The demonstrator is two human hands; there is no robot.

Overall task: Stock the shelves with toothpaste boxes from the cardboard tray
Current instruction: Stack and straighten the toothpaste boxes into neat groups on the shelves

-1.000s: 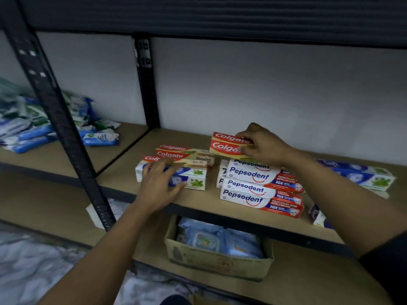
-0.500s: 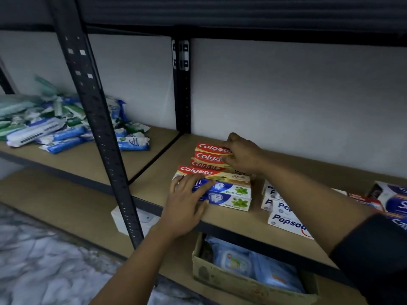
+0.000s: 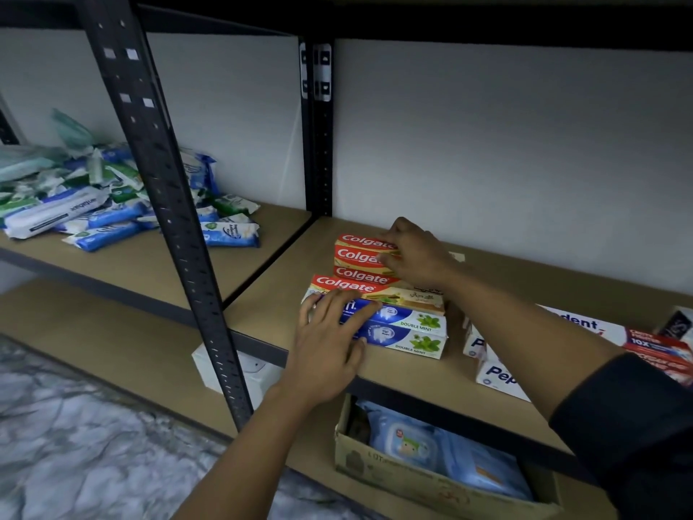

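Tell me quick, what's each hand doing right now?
Left hand: open, fingers flat on the blue Double Mint boxes.
Right hand: closed, gripping the rear Colgate boxes.

Dim room, a black metal rack (image 3: 210, 324) standing against a plain pale wall (image 3: 487, 144).
A perforated front upright (image 3: 161, 204) slants across the view, and a rear upright (image 3: 321, 144) stands flush to the wall between two bays. The left shelf (image 3: 150, 272) and right shelf (image 3: 270, 290) are light-brown boards at one level, with a lower shelf (image 3: 93, 332) of the same board beneath. A dark beam (image 3: 412, 20) runs overhead. The floor (image 3: 75, 444) is marbled grey and white. The light is weak and fades towards the corners.
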